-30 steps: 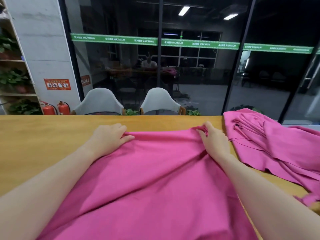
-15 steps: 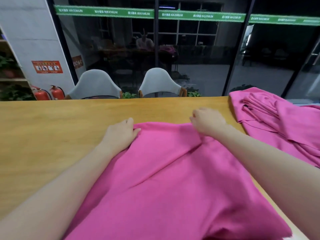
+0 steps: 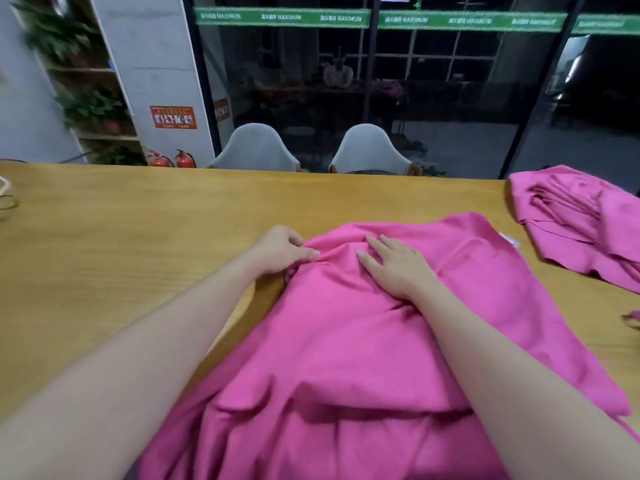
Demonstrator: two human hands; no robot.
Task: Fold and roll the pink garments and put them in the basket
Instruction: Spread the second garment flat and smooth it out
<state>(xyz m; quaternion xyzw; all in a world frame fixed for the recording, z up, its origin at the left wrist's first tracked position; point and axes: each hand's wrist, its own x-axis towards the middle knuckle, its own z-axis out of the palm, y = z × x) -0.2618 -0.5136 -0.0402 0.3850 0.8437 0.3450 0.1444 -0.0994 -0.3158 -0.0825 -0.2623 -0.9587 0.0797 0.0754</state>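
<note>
A large pink garment [image 3: 346, 358] lies spread on the wooden table [image 3: 138, 237] in front of me, its far part folded over. My left hand [image 3: 280, 251] pinches the cloth at the fold's far left corner with curled fingers. My right hand [image 3: 398, 268] lies flat on the cloth just right of it, fingers straight and pressing down. A small white label [image 3: 509, 240] shows at the garment's right edge. A second pink garment [image 3: 581, 230] lies crumpled at the table's far right. No basket is in view.
Two pale chairs [image 3: 256, 148] [image 3: 370, 150] stand behind the table's far edge before a dark glass wall. A cord [image 3: 5, 199] lies at the table's left edge. Shelves with plants [image 3: 93, 109] and red fire extinguishers [image 3: 173, 160] stand at the back left.
My right hand moved left across the garment and now lies flat beside my left hand. The far edge has been folded over. The view swung left, shifting the second garment toward the right edge.
</note>
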